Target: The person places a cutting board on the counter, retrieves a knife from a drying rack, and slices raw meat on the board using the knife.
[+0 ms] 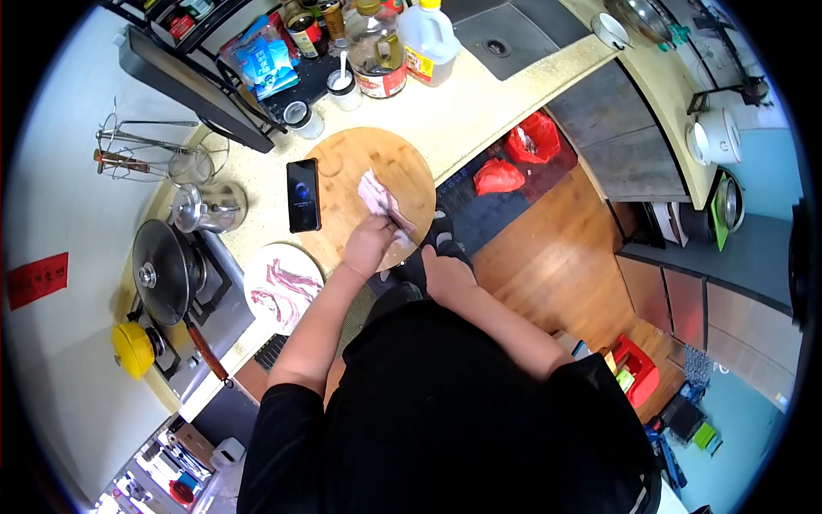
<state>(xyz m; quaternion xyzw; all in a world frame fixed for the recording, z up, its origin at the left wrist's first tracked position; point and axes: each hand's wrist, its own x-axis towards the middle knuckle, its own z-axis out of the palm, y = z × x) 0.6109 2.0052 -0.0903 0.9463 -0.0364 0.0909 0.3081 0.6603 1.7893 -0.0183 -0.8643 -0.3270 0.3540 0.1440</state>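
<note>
A strip of raw pork belly [381,202] lies across the round wooden cutting board [342,158]. My left hand [370,243] is closed over the near end of this meat, its fingertips pressed together on it. At the board's near right edge my right hand [447,272] is curled closed, close to the left fingers. Whatever it grips is too small and hidden to make out. Left of my left forearm, a white plate [254,264] bears several strips of raw meat. A black phone [303,195] lies face up on the board's left edge.
Jars and bottles, including a large plastic jug [430,43], stand behind the board near the sink [522,34]. A lidded wok [163,270] sits on the stove at left, its handle pointing toward me. Red plastic bags [533,137] lie on the floor mat.
</note>
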